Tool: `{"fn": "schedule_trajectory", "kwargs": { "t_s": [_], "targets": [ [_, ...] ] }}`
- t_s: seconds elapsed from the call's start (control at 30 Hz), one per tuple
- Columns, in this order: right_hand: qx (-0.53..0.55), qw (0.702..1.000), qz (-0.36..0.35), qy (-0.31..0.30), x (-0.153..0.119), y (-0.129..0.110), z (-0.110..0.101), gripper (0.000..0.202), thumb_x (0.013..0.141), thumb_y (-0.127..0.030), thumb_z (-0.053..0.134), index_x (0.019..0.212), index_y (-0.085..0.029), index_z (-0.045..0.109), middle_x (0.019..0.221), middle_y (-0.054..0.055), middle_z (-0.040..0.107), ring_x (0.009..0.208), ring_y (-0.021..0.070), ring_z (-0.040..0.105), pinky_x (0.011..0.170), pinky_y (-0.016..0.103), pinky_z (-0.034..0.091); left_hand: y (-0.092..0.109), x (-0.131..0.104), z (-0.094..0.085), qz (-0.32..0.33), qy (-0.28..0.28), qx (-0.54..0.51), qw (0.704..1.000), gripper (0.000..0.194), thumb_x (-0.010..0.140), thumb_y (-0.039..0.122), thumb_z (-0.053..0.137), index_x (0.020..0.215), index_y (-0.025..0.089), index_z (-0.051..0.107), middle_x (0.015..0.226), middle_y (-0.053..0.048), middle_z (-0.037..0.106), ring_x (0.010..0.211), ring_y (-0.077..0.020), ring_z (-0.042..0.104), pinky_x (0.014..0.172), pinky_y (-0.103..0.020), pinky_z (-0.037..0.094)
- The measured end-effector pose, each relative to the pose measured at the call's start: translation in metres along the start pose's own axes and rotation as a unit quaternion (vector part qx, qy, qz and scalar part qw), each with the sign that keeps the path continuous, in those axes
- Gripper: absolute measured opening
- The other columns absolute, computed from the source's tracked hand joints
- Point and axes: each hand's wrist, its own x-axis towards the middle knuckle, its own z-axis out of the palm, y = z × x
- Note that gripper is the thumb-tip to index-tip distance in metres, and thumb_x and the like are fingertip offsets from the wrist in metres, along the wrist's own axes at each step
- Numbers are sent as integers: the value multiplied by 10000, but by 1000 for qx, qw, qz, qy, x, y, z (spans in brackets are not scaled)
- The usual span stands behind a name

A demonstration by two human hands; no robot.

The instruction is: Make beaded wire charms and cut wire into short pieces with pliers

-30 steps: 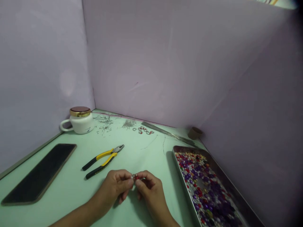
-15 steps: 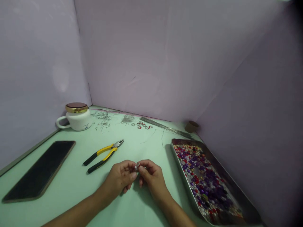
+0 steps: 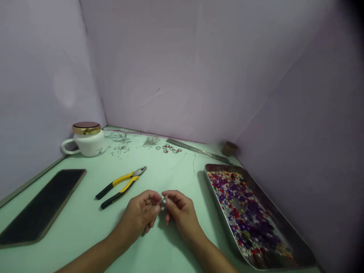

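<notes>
My left hand point(image 3: 142, 213) and my right hand point(image 3: 181, 213) meet above the green table point(image 3: 170, 250), near its front middle. Between their fingertips is a small beaded piece point(image 3: 164, 201), silvery with a little red. Both hands are closed in a pinch on it, and the fingers partly hide it. Left of my left hand lie pliers point(image 3: 122, 187) with yellow and black handles spread apart. To the right of my right hand stands a metal tray point(image 3: 224, 223) of purple, red, white and gold beads point(image 3: 247, 212).
A dark phone point(image 3: 42, 206) lies at the left, a lidded white mug point(image 3: 90, 144) behind it. Along the back are wire scraps point(image 3: 121, 138), red-beaded rings point(image 3: 172, 148), a bundle of wires point(image 3: 196, 149) and a small brown cup point(image 3: 229, 148). Walls enclose the table.
The view has shifted slightly, so the objects at left sit further left. My left hand has drawn a little away from my right hand, with the small piece still between their fingertips.
</notes>
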Motion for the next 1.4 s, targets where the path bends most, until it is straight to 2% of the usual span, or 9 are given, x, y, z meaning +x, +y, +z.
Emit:
{"fn": "schedule_trajectory", "kwargs": {
  "t_s": [0.1,0.33,0.43,0.57,0.7,0.83,1.07,1.27,1.4],
  "targets": [
    [8,1000,10,6,0,0,0,306,636,-376,718,804,-134,636,593,-5,601,342,57,471,343,182,365,1,1,0,-13,12,4,1000,275,742,392,562,842,154,466,480,72,469,373,-48,349,347,-161,288],
    [-23,999,34,15,0,-1,0,320,627,-398,707,775,-129,617,556,-14,574,336,63,454,341,192,361,-6,3,-2,-26,5,-5,1000,292,716,410,583,849,163,502,567,47,484,390,-53,364,341,-165,291],
    [-79,997,16,13,-5,2,1,215,674,-331,672,743,-135,617,572,0,582,417,79,478,397,197,372,-6,2,-1,-2,19,30,999,214,690,333,619,817,178,542,623,30,498,494,-89,439,432,-189,362],
    [-124,992,-19,27,-9,5,1,198,678,-260,659,845,-156,643,651,13,595,505,98,494,463,212,397,-1,4,-1,37,92,174,980,96,712,266,582,694,180,620,675,-9,563,601,-139,509,547,-228,405],
    [-72,995,12,74,-7,5,-2,298,669,-290,655,943,-181,613,758,26,602,422,70,458,391,206,377,7,10,-3,-22,155,155,975,105,659,274,616,645,184,668,613,-16,636,590,-168,560,544,-233,427],
    [-93,994,18,53,-6,4,-3,269,670,-268,642,924,-183,620,793,43,629,437,76,461,416,220,384,11,12,-3,-57,137,117,982,104,635,274,636,639,180,680,545,-3,641,553,-164,570,520,-227,431],
    [-195,980,-3,21,-8,1,0,110,669,-221,637,764,-169,651,669,15,603,532,114,467,498,236,378,7,9,-3,-59,100,150,982,139,659,269,599,725,173,674,669,-27,681,637,-177,593,581,-240,446],
    [-189,981,-50,-11,-12,0,-2,21,714,-187,584,708,-171,598,645,-7,542,575,119,462,530,232,376,5,8,-1,-51,75,173,981,121,700,240,544,693,166,639,510,24,542,469,-104,438,450,-204,337],
    [-201,977,-70,24,-12,3,-2,11,719,-189,593,722,-179,589,649,-7,550,562,118,468,525,234,384,4,7,-3,-46,87,109,989,248,675,286,598,897,178,621,501,51,509,424,-90,392,428,-204,325]
  ]
}}
